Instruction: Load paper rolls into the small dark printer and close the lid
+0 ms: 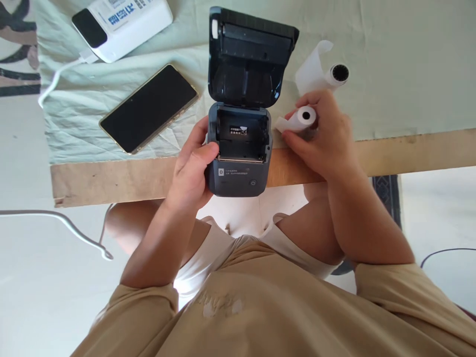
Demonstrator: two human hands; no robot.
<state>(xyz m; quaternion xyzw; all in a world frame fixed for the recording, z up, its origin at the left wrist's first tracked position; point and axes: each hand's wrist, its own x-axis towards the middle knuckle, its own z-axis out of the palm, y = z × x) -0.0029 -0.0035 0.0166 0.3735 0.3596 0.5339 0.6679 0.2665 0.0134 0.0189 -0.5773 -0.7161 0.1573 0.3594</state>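
Observation:
My left hand (193,168) grips the left side of a dark grey portable label printer (238,178), its thumb on the front edge of the body. The printer's black lid (253,64) stands raised, and its paper bay (241,136) shows no roll inside. To the right, my right hand (323,134) has its fingers closed round a small white paper roll (303,118), whose loose end points toward the printer. Just behind that hand lies a second paper roll (336,74) with a dark core and a curled, unwound strip.
A smartphone (148,109) with a dark screen lies left of the printer. Beyond it, a white power bank (130,27) has a white cable (61,72) plugged in. The green cloth (401,69) ends before the table's wooden front edge (111,181).

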